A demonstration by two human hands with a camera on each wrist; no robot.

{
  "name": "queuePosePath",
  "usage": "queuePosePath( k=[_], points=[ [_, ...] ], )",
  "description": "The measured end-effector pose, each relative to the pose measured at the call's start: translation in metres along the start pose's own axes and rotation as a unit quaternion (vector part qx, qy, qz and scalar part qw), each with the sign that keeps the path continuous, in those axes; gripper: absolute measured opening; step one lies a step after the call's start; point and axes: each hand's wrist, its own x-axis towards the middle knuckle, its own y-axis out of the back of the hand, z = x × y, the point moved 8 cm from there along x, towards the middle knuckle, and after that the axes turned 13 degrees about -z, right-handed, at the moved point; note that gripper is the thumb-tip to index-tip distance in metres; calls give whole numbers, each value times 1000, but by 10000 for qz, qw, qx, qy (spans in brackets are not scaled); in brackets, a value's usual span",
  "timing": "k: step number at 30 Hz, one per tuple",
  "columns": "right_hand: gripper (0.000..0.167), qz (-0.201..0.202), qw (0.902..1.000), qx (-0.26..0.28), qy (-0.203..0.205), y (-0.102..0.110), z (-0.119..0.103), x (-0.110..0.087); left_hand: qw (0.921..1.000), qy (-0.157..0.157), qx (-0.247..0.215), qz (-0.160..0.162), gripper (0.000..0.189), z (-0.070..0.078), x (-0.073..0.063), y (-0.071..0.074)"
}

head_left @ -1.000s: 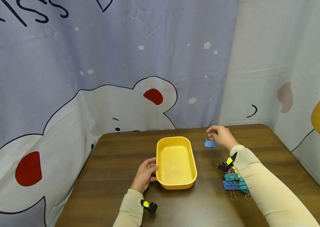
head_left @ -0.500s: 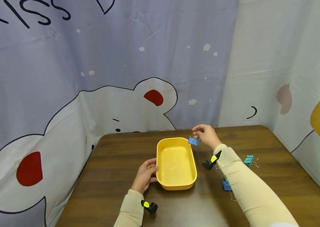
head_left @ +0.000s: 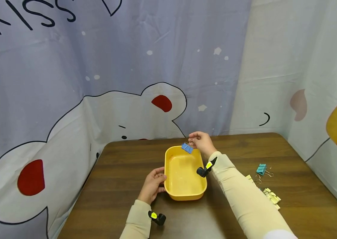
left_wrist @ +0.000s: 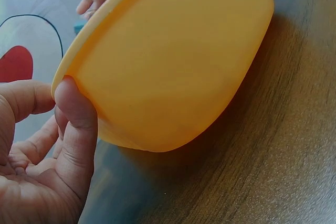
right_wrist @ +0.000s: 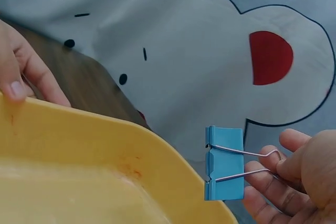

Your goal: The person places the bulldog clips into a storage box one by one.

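Your right hand (head_left: 203,143) pinched the blue clip (head_left: 187,148) by its wire handles, fingers narrow on the metal. The clip hung at the far end of the yellow bin (head_left: 180,179), toward its right corner; whether it touched the rim could not be told. Your left hand (head_left: 153,183) gripped the bin's left rim between thumb and fingers. Good handling, in my judgement, called for bringing the clip's body well inside the far rim and lowering it before loosening the pinch, since letting go right at the edge might have dropped it outside. A firm left grip likely mattered too, as a knocked bin could have slid. For room, the bin's open mouth gave space toward its near side, and wood showed between it and the left edge of the table (head_left: 111,186). The far edge ran close by your right hand, the curtain (head_left: 111,66) beyond. Rightward, your right sleeve (head_left: 241,196) partly hid the yellow clips (head_left: 272,196), with a teal clip (head_left: 261,169) farther off, so a low forearm might have brushed them.
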Motion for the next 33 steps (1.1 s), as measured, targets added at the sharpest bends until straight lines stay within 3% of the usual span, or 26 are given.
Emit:
queuePosePath(
  k=[9, 18, 26, 33],
  points=[
    [22, -240, 9994, 235, -63, -26, 8, 7, 10000, -8, -27, 29, 48, 0, -1, 1],
    [21, -493, 9986, 212, 15, -40, 15, 11, 10000, 42, -31, 9, 48, -2, 1, 2],
    [25, -305, 9990, -331, 64, -37, 17, 8, 9999, -70, -99, -18, 49, -2, 3, 0],
    [33, -228, 9996, -131, 94, -30, 19, 7, 10000, -33, -84, 32, 50, -1, 2, 1]
  ],
)
